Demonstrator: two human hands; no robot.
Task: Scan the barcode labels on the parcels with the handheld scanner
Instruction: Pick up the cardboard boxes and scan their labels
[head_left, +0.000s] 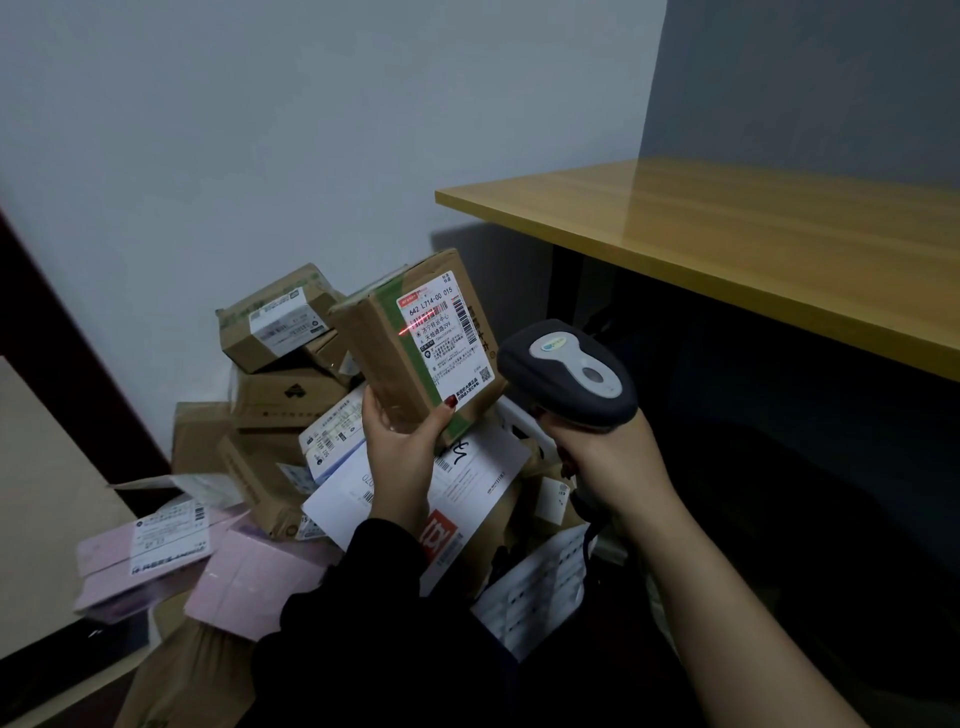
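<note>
My left hand (402, 447) holds a brown cardboard parcel (387, 353) up from below, its white shipping label (449, 335) turned toward me. A red laser line crosses the label's upper left part and the box face beside it. My right hand (608, 462) grips the handle of a dark grey handheld scanner (569, 371), whose head points left at the parcel from a short distance.
A heap of cardboard parcels (275, 322), pink boxes (249, 577) and white mailers (467, 478) lies on the floor in the corner below my hands. A yellow-topped table (753, 249) juts in from the right, dark beneath. A grey wall stands behind.
</note>
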